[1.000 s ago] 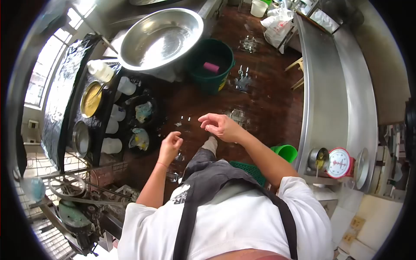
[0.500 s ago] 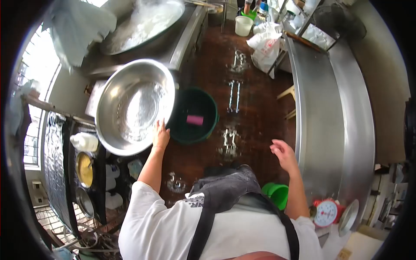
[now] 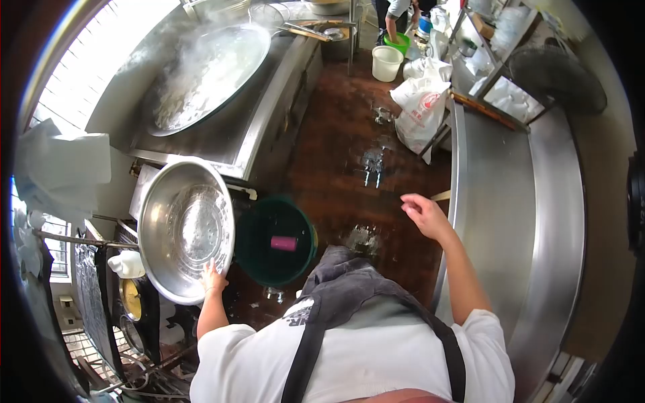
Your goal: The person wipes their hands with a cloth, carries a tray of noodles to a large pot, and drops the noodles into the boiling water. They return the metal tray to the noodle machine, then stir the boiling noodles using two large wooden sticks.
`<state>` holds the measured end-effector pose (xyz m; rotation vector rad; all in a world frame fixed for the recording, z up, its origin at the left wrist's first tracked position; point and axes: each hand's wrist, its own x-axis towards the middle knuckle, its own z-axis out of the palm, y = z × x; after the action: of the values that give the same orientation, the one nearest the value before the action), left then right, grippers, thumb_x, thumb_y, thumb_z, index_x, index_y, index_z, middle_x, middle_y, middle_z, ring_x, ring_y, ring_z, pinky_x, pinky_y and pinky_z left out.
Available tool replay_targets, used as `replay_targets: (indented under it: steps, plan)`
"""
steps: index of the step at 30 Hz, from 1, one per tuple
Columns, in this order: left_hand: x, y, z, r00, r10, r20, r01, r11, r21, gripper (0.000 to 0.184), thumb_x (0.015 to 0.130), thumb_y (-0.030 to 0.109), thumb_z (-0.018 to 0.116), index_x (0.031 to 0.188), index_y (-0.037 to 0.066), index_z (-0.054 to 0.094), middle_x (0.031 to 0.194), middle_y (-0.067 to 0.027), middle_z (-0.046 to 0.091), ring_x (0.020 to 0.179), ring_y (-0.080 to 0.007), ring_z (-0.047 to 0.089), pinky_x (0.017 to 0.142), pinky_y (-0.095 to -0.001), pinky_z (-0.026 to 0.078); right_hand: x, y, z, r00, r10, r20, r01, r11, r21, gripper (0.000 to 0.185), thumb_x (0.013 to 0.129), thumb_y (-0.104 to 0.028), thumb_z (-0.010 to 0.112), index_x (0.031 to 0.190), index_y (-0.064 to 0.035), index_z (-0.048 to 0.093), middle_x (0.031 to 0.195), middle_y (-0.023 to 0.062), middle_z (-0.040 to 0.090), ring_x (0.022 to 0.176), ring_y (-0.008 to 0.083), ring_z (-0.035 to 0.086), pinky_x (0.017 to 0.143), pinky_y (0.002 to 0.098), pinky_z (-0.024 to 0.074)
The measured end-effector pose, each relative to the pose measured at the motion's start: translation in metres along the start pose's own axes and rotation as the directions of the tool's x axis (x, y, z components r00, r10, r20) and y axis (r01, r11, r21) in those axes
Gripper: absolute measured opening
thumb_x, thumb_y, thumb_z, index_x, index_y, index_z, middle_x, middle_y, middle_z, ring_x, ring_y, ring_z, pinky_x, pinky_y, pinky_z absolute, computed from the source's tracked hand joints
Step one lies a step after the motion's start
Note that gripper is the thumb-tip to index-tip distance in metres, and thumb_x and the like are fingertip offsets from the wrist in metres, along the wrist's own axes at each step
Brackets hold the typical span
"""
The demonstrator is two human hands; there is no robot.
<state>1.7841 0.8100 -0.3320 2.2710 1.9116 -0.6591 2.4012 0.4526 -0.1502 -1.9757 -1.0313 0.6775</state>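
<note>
My left hand [image 3: 213, 277] grips the lower right rim of a large shiny metal basin [image 3: 193, 225]. The basin is tilted so its inside faces me, and it looks wet. My thumb and fingers lie over the rim, partly hidden behind it. Beside the basin, a dark green tub [image 3: 313, 236] stands on the floor with water and a pink object [image 3: 283, 243] in it. My right hand [image 3: 423, 213] hangs in the air over the floor near the steel counter, fingers loosely bent and holding nothing.
A huge steaming wok [image 3: 208, 80] sits on the stove [image 3: 252, 131] at upper left. A steel counter [image 3: 494, 221] runs along the right. Farther off are a white bag [image 3: 423, 114], a white bucket [image 3: 388, 64] and a person's arm [image 3: 391, 27] at a green bucket [image 3: 401, 44]. The floor [image 3: 336, 161] is wet.
The view has shifted, showing more of the stove and wok. The basin, still in my left hand, sits lower and farther left in view. My right hand appears slightly higher and farther left.
</note>
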Motion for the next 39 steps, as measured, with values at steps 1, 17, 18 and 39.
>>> replay_targets:
  steps: [1,17,18,39]
  plan:
    - [0.004,0.010,0.001,0.999,-0.045,0.023,0.046,0.999,-0.013,0.116,0.056,0.030,0.094,0.153,0.027,0.030,0.156,-0.0118,0.031,0.137,-0.0365,0.039,0.103,-0.0574,0.042,0.034,-0.012,-0.007,0.999,-0.039,0.028,0.039,0.999,-0.007,0.026,0.094,-0.013,0.061,0.118,-0.0024,0.063,0.097,0.0127,0.071,0.088,0.0245,0.070,0.082,0.0333,0.0539]
    - [0.177,0.390,-0.311,0.865,0.414,-0.284,-0.280,-0.073,-0.957,0.050,0.093,0.017,0.070,0.138,0.005,0.051,0.102,-0.0057,0.066,0.089,-0.0120,0.061,0.083,-0.0279,0.052,0.433,-0.014,-0.017,0.920,-0.188,0.345,0.189,0.981,0.032,0.029,0.091,-0.010,0.062,0.119,-0.0040,0.063,0.102,0.0102,0.070,0.093,0.0217,0.068,0.084,0.0341,0.0535]
    - [0.182,0.425,-0.327,0.850,0.419,-0.318,-0.314,-0.081,-0.946,0.056,0.093,0.016,0.071,0.142,0.006,0.047,0.109,-0.0071,0.065,0.091,-0.0127,0.061,0.085,-0.0287,0.052,0.455,-0.022,-0.024,0.936,-0.172,0.309,0.162,0.985,0.058,0.028,0.091,-0.009,0.061,0.118,-0.0035,0.063,0.101,0.0103,0.070,0.093,0.0218,0.068,0.084,0.0340,0.0536]
    - [0.348,0.754,-0.470,0.958,0.284,0.045,0.040,0.021,-0.999,0.065,0.094,0.014,0.067,0.149,0.003,0.033,0.118,-0.0163,0.064,0.101,-0.0183,0.064,0.091,-0.0321,0.052,1.115,0.101,-0.078,0.983,-0.097,0.158,0.184,0.630,-0.755,0.077,0.082,-0.023,0.072,0.147,-0.0086,0.034,0.137,0.0159,0.046,0.130,0.0363,0.045,0.106,0.0520,0.0414]
